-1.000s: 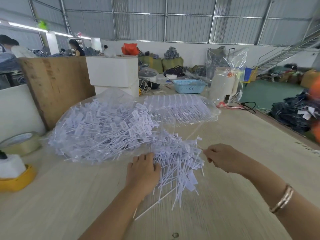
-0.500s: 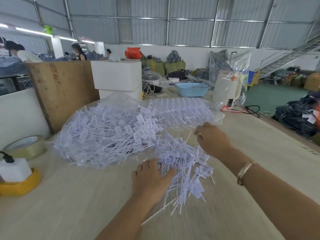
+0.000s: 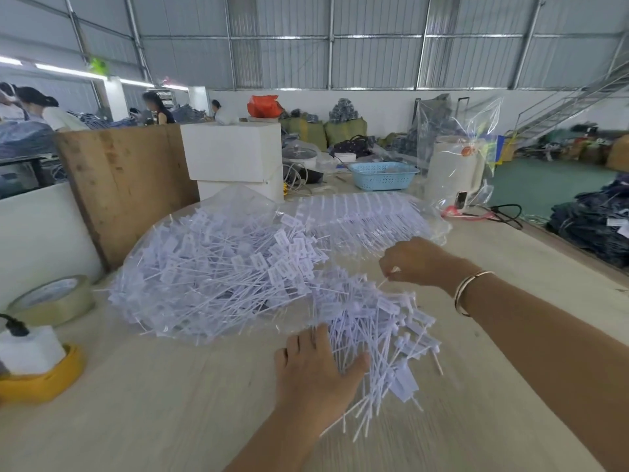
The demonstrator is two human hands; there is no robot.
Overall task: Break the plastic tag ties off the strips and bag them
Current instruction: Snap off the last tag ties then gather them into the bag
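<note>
White plastic tag ties lie in a loose heap on the pale wooden table right in front of me, stems pointing every way and flat tags jutting out at the edges. My left hand lies on the near left side of that heap, palm down, fingers spread and fairly straight, pressing the ties against the table — it grips nothing.

My right hand hangs just above the far side of the heap, fingers curled in, thumb and fingertips pinching a thin white stem that runs down toward the pile. A thin metal bracelet sits on that wrist.

Behind the loose heap, touching it, lies the clear plastic bag, bulging with many more ties; a second flatter bundle of ties, lined up in rows, lies under clear film to its right, beyond my right hand.

At the left edge of the table — well apart from the ties — sit a roll of brownish tape and a yellow dish with a white block in it. Farther back stand white foam boxes, a blue plastic basket and a wooden board leaning upright.
</note>
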